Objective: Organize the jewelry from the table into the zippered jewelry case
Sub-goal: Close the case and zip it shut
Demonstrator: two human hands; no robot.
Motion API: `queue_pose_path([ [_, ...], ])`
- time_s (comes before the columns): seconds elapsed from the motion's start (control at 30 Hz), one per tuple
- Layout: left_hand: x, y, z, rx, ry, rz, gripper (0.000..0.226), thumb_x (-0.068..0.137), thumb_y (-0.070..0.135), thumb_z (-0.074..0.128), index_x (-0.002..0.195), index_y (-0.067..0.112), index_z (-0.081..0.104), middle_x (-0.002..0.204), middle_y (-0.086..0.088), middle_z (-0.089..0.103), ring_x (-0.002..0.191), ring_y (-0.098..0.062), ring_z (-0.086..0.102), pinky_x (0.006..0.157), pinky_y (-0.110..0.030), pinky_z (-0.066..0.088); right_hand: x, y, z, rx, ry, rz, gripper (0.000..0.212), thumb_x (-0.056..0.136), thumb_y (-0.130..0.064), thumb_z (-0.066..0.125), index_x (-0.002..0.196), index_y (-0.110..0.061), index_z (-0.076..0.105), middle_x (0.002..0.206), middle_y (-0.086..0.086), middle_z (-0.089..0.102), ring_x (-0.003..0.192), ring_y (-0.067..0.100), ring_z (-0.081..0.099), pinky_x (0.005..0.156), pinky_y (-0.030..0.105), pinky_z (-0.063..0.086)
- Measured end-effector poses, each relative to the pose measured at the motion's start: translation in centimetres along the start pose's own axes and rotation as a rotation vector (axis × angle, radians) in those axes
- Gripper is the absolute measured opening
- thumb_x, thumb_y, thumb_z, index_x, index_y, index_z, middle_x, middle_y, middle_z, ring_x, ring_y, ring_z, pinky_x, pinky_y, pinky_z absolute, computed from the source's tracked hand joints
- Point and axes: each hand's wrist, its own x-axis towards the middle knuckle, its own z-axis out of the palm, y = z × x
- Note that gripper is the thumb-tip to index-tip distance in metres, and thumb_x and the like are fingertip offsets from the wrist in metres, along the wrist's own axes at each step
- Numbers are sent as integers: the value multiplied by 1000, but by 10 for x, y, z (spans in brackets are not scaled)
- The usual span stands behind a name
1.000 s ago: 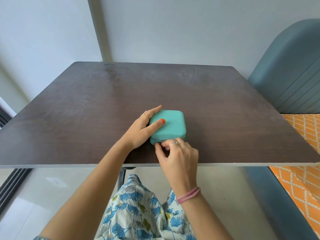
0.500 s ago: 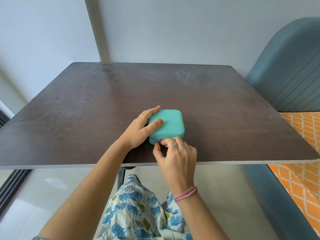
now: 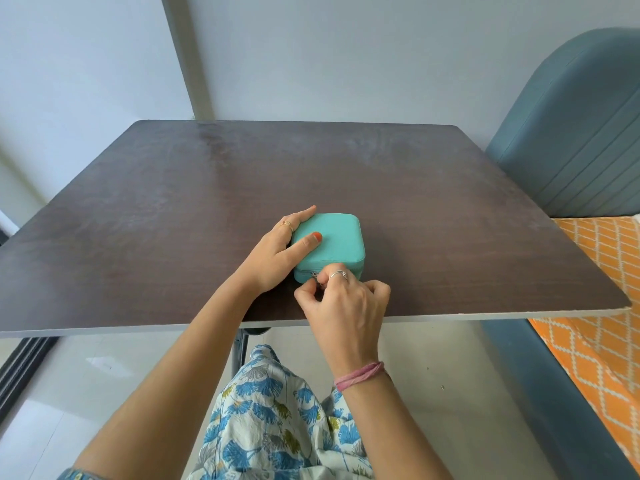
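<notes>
Unmoved, right hand (image 3: 346, 299) pinches case (image 3: 332, 242) zipper (left hand (image 3: 277, 254) steadies).

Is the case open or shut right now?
Shut. The case lies flat with its lid down; the left hand steadies it while the right hand pinches the zipper pull at its front.

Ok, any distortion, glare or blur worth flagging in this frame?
Head view: wide-angle bending shows in the table edges; soft daylight leaves a pale sheen on the far tabletop, no hard glare. The jewelry case and both hands are sharp, and the zipper pull is mostly hidden under the right hand.
</notes>
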Motion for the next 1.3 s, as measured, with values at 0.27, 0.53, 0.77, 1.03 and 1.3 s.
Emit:
queue_pose_path([
  [0.27,-1,-2,-1,-13,-12,-8,57,89,49,47,143,35,37,137,11,44,122,-7,46,107,-36,39,-7,-4,4,274,-42,4,15,72,-15,73,82,-17,62,64,-8,60,58,15,57,64,32,45],
  [0.53,0,-2,-1,-21,-14,-17,60,87,51,48,143,35,36,139,10,43,126,-8,45,109,-38,37,-9,2,-1,192,-9,-96,12,88,-19,60,92,-13,69,73,-1,68,66,18,64,62,32,53],
  [0.77,-1,-1,-3,-13,-46,-27,62,88,52,48,145,35,33,143,10,40,128,-10,43,110,-39,36,-1,27,-21,233,-74,-71,13,87,-18,63,82,-15,74,63,-2,68,55,17,63,55,31,53],
  [1.03,-1,0,-4,-13,-60,-48,55,95,44,50,146,36,31,145,10,39,129,-12,42,111,-41,35,32,73,-44,335,-251,136,9,85,-19,68,87,-21,77,77,-6,74,68,12,68,69,32,56],
  [1.3,-3,4,-6,-27,-70,-64,54,95,44,51,145,37,31,145,11,39,130,-11,42,111,-40,35,104,89,-9,283,-445,23,16,89,-17,63,95,-20,77,87,-4,76,83,14,70,85,32,55],
])
